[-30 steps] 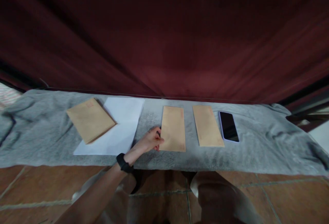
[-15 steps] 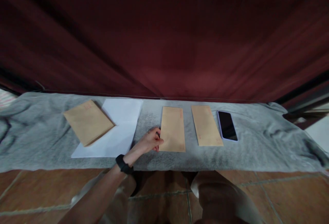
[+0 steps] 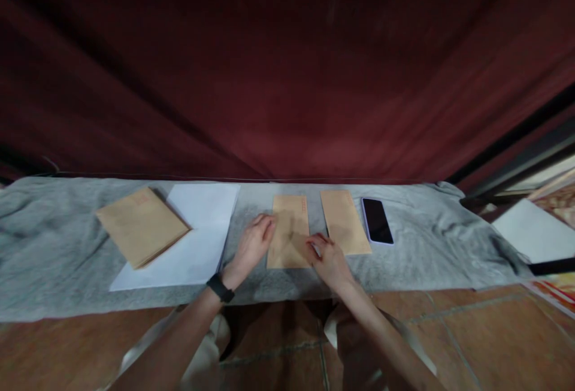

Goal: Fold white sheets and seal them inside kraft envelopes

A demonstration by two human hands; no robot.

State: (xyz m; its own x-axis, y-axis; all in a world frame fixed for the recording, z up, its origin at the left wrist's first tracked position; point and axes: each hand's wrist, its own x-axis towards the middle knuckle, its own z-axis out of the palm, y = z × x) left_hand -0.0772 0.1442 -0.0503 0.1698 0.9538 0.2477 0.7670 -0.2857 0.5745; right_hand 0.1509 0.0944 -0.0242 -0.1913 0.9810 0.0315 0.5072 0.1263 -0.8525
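Observation:
A brown paper envelope (image 3: 290, 214) with red print in its upper right corner lies upright on the grey cloth in front of me. My left hand (image 3: 255, 240), with a black band at the wrist, has its fingers closed at the envelope's left edge. At the lower right edge of the same envelope, the thumb and index finger of my right hand (image 3: 330, 264) come together in a pinch. A second brown envelope (image 3: 345, 220) lies just right of it, partly behind my right hand.
To the left, a stack of brown envelopes (image 3: 142, 226) rests on white paper sheets (image 3: 204, 223). A phone (image 3: 377, 221) with a purple case lies right of the envelopes. Grey cloth (image 3: 431, 241) covers the narrow surface, with a dark red curtain (image 3: 287, 79) behind.
My right hand has come into view at the envelope's right edge. My left hand has moved up along its left edge. The whole view has shifted a little.

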